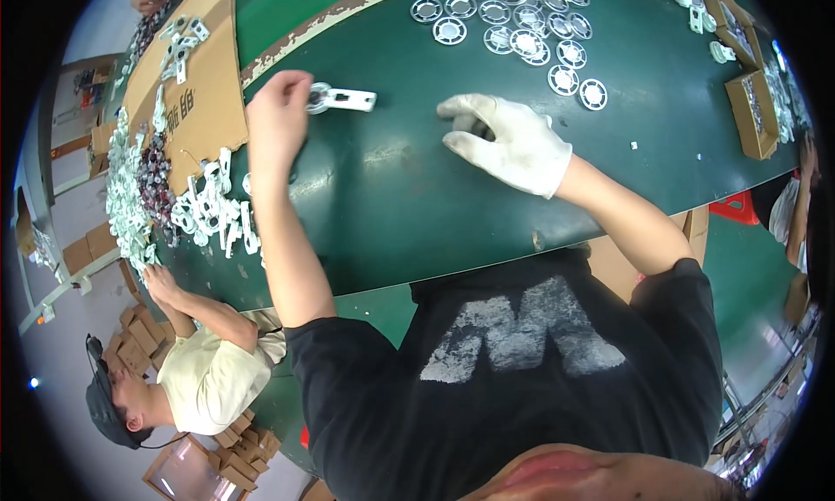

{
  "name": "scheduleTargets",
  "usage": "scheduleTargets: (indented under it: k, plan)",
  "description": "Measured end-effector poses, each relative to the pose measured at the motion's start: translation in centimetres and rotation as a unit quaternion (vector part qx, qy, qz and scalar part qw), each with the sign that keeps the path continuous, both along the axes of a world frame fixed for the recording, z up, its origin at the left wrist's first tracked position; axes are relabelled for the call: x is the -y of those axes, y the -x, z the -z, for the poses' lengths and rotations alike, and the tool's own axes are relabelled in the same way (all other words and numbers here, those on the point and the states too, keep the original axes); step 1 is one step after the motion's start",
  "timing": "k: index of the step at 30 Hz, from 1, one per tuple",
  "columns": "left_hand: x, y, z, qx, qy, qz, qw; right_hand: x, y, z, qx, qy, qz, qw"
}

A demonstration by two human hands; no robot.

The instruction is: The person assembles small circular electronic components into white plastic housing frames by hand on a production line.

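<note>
My bare left hand (pixel 280 110) is closed at the round end of a white handle-shaped part (pixel 352 99), whose flat arm with a dark slot points right over the green table (pixel 391 188). My right hand (pixel 522 149), in a white glove, hovers over the middle of the table. Its thumb and fingers stand apart, and I see nothing held between them. Beyond it lies a loose group of round silver discs with spoke-like cutouts (pixel 495 12). Left of my left forearm is a heap of white handle-shaped parts (pixel 217 210).
A cardboard sheet (pixel 204 92) with more white parts lies at the left, beside heaps of pale parts (pixel 130 205) and small dark red parts (pixel 156 183). Cardboard boxes of small parts (pixel 753 114) stand at the right edge. A co-worker (pixel 204 370) reaches in at the lower left.
</note>
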State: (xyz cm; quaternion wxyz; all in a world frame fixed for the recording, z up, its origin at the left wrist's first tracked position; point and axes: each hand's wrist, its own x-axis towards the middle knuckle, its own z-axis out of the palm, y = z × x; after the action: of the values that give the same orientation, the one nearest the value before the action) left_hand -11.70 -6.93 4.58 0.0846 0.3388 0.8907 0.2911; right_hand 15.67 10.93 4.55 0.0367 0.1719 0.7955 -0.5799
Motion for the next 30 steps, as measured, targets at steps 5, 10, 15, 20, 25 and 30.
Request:
scheduleTargets:
  k: [5, 10, 15, 20, 25, 30]
  plan:
    - [-7.5, -8.9, 0.3, 0.058, -0.162, 0.128, 0.977, -0.4, 0.6, 1.7, -0.119, -0.218, 0.118, 0.961]
    - [-11.5, -9.4, 1.8, -0.08, -0.258, 0.234, 0.934, -2.2, 0.7, 1.4, 0.022, -0.209, 0.178, 0.961]
    - [-10.4, -8.3, 3.4, -0.276, -0.078, 0.24, 0.928, -3.2, 0.4, 2.1, -0.049, -0.222, 0.239, 0.944]
    - [-7.7, -10.5, 2.9, -0.257, -0.073, 0.197, 0.943, -2.8, 0.1, 0.8, -0.081, -0.236, 0.233, 0.94]
    - [-5.1, -11.2, 3.1, -0.19, -0.034, 0.197, 0.961, -2.6, 0.2, 0.3, -0.023, -0.273, 0.169, 0.947]
    - [-3.5, -10.9, 2.1, -0.136, -0.024, 0.255, 0.957, -2.8, 0.2, 0.2, 0.033, -0.319, 0.116, 0.94]
